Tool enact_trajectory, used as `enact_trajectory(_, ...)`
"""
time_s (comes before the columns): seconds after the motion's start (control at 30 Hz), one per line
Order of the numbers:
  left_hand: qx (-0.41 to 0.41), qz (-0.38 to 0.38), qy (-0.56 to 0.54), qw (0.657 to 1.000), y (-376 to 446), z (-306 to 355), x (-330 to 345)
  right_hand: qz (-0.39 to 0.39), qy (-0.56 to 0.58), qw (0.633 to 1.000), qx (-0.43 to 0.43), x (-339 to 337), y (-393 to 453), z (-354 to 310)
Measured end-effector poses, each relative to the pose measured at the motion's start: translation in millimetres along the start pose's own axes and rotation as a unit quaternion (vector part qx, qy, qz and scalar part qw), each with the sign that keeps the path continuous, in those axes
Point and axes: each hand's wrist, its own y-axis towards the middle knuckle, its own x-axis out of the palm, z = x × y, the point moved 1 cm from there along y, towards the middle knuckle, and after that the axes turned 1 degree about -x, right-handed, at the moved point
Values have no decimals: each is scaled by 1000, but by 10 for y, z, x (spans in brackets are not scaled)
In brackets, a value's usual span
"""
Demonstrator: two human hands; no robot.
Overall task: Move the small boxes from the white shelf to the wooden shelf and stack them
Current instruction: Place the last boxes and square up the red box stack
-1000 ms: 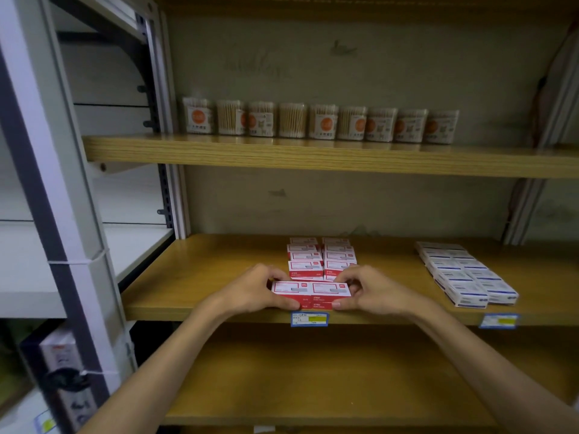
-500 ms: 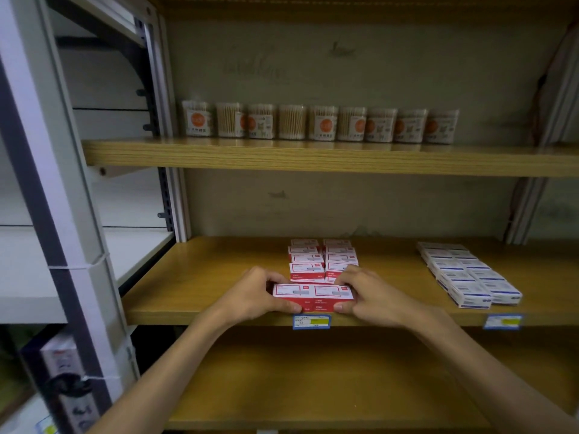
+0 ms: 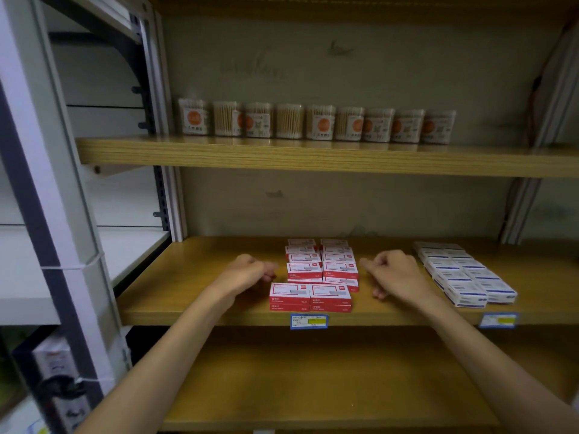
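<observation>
Small red-and-white boxes (image 3: 322,267) lie in two rows, stacked, on the middle wooden shelf (image 3: 200,308). The front pair of stacks (image 3: 310,297) sits at the shelf's front edge, two boxes high. My left hand (image 3: 247,274) hovers just left of the rows, its fingers loosely curled and holding nothing. Just right of the rows, my right hand (image 3: 396,274) is the same, apart from the boxes. The white shelf (image 3: 128,245) at the left shows no boxes on its visible part.
Blue-and-white boxes (image 3: 463,274) lie in two rows at the right of the same shelf. Several cotton-swab jars (image 3: 316,125) line the upper wooden shelf. Price tags (image 3: 308,321) hang on the front edge. A lower wooden shelf (image 3: 313,386) runs below my arms.
Both hands have let go of the front pair of red boxes and drawn apart, left hand to the left, right hand to the right. The boxes stay at the shelf's front edge.
</observation>
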Motion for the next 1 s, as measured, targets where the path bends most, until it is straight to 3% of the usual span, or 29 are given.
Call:
enact_trajectory(0.13, 7, -21, -18, 1000, 99, 127, 166, -13, 53, 995, 82, 137, 115, 70)
enact_trajectory(0.47, -3, -41, 19, 999, 219, 134, 186, -109, 158, 971, 140, 174, 168, 33)
enact_trajectory(0.67, -1, -37, 47, 998, 202, 97, 42, -125, 168, 973, 102, 290, 188, -23)
enact_trajectory(0.83, 12, -34, 76, 996, 225, 29, -74, -117, 98, 988, 30, 315, 160, -126)
enact_trajectory(0.9, 48, -69, 101, 991, 231, 28, -87, -98, 65, 993, -15, 263, 133, -161)
enact_trajectory(1.0, 87, -182, 161, 966, 174, 67, -91, -120, 29, 989, -85, 202, 77, -206)
